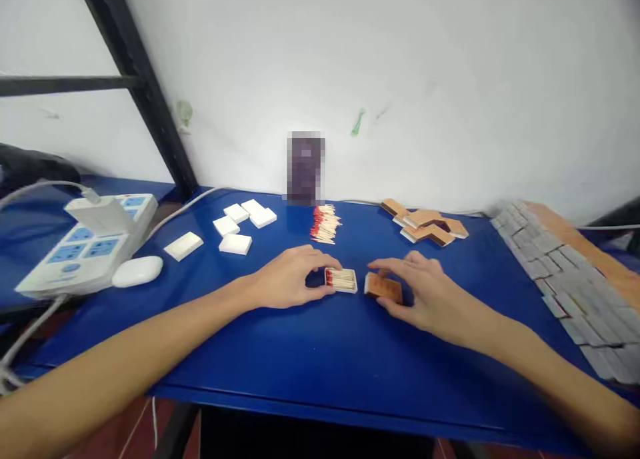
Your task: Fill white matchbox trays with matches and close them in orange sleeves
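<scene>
While the left hand (290, 276) pinches the left end of the tray (354, 288) between thumb and fingers, I see the right hand (420, 286) gripping the orange cover (384, 288), thumb on the near side and fingers on the far side. The tray lies on the blue desk (320, 366), filled with matches (344, 279) whose red heads point left, towards the left hand. The cover sits just to the right of the tray, a narrow gap between them; I cannot tell whether anything is inside it.

Beyond the hands, near the wall (450, 79), I make out a heap of loose matches (327, 226), their heads mostly to the left as well. Six white boxes (235, 244) lie to the left of that heap, one of them well apart from the others. To the right, several orange boxes (425, 218) overlap in a pile. At the far right of my view a block of grey packs (570, 266) stands packed in rows. On the left I have a power strip (55, 272) with a charger (100, 216) plugged in, and a rounded white case (137, 271) beside it.
</scene>
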`<state>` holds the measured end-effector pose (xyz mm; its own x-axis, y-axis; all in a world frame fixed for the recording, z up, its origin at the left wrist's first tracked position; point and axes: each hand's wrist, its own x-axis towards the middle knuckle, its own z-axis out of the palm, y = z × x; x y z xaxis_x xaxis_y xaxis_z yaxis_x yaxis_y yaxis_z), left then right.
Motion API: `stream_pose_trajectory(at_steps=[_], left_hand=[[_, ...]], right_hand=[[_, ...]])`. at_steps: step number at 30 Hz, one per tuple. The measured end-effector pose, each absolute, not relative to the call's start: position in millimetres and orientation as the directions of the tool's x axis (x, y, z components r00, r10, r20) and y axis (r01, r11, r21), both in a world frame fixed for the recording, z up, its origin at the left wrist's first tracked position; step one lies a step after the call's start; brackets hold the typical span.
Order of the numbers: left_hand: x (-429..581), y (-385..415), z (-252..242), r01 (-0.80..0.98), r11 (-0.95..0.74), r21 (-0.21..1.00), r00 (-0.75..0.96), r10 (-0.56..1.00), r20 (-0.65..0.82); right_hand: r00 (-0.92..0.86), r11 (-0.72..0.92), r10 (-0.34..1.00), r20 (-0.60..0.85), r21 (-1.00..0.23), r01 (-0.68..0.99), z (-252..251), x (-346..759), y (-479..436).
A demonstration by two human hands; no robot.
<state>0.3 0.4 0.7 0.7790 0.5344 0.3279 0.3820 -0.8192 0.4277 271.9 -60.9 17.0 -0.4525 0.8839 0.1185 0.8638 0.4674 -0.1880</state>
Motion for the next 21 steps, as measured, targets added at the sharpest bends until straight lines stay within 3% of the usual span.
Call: stream_pose_trajectory(at_steps=[4, 7, 10, 12, 17, 21], left_hand=[[1, 1, 3, 0.392, -0.823, 0.412, 0.779, 0.535, 0.327], [1, 1, 4, 0.405, -0.822, 0.401, 0.778, 0.54, 0.32], [-1, 1, 3, 0.409, -0.826, 0.387, 0.784, 0.536, 0.315], [-2, 1, 3, 0.4, -0.835, 0.378, 0.791, 0.523, 0.317], [-2, 2, 3, 0.407, -0.843, 0.351, 0.802, 0.514, 0.305], [-1, 3, 5, 0.403, -0.848, 0.345, 0.809, 0.506, 0.298]], right_hand=[[-0.519, 0.534, 0.845, 0.13, -0.281, 0.797, 16, 261, -52], [-0.489, 0.502, 0.864, 0.119, -0.283, 0.817, 14, 260, -51], [-0.432, 0.447, 0.894, 0.118, -0.183, 0.875, 13, 272, -53], [-0.39, 0.398, 0.913, 0.122, -0.051, 0.916, 14, 291, -53], [-0.064, 0.065, 0.998, -0.015, 0.325, 0.944, 25, 356, -44], [0.02, 0.011, 0.992, -0.128, 0.234, 0.972, 28, 388, -34]])
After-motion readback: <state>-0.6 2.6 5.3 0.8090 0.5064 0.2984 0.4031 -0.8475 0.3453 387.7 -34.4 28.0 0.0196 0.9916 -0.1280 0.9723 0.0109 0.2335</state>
